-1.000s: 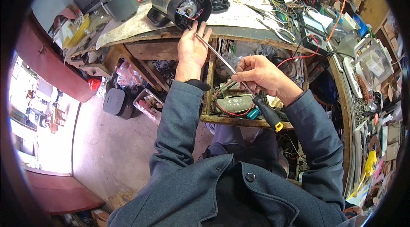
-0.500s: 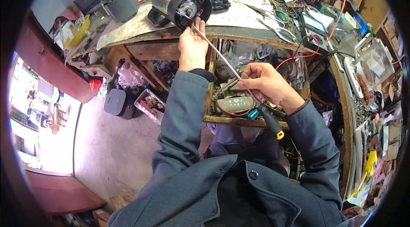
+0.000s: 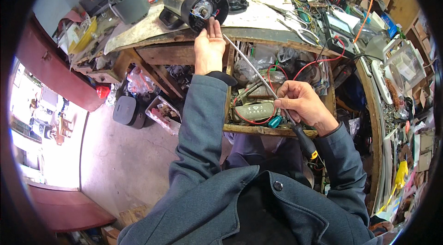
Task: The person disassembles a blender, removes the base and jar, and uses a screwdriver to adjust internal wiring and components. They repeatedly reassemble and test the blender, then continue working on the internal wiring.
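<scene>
A long screwdriver point(image 3: 251, 66) with a black handle and a yellow end slants across the middle. My right hand point(image 3: 305, 106) pinches its shaft above the handle, which hangs toward me. The thin tip points up and left, just right of my left hand point(image 3: 210, 51) and apart from it. That hand is palm up with fingers stretched toward the rim of a jug-like appliance point(image 3: 194, 4); whether they touch it is unclear. The appliance lies on its side on the bench, its open base showing wires and a round metal part. Behind it sits a black round part point(image 3: 237, 3).
An open drawer point(image 3: 270, 129) below my hands holds a grey-green block, red wire and plastic bags. Pliers point(image 3: 302, 33) and a meter with red and black leads point(image 3: 339, 30) lie at the bench's right. A grey container point(image 3: 130, 4) stands left; a dark bin point(image 3: 128, 112) is on the floor.
My right hand has drawn the screwdriver right and toward me, so its tip has left the appliance's base area beside my left fingers. My left hand has lowered slightly.
</scene>
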{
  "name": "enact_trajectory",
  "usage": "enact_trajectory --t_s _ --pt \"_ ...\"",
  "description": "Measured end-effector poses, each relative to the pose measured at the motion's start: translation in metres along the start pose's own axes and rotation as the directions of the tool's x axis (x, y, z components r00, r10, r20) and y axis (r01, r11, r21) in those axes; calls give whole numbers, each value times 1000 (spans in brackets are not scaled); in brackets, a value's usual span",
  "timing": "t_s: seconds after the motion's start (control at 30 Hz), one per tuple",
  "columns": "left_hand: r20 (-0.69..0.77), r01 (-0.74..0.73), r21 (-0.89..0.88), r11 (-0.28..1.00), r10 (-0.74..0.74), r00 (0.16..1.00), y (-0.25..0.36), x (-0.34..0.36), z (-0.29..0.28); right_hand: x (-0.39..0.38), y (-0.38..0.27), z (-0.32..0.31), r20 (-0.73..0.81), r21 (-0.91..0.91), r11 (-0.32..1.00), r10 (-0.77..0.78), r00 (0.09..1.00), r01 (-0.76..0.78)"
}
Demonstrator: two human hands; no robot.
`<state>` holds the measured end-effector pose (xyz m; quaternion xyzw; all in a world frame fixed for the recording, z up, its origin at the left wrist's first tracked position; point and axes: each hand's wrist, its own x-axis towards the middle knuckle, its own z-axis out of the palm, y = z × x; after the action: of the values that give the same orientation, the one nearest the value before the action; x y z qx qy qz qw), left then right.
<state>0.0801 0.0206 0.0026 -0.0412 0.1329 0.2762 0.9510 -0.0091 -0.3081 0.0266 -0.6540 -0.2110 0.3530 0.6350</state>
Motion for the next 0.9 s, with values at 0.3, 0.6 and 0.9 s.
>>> enact_trajectory --t_s 0.3,0.6,0.9 --pt "34 -119 168 979 114 993 -5 -5 -8 -19 17 -11 -120 72 996 -34 992 43" --pt "643 -628 764 -146 109 758 -39 -27 9 -35 81 -40 -195 177 977 -86 977 122" --pt "795 -492 317 -811 -56 604 -41 -23 19 -33 90 -41 -255 201 973 -60 965 114"
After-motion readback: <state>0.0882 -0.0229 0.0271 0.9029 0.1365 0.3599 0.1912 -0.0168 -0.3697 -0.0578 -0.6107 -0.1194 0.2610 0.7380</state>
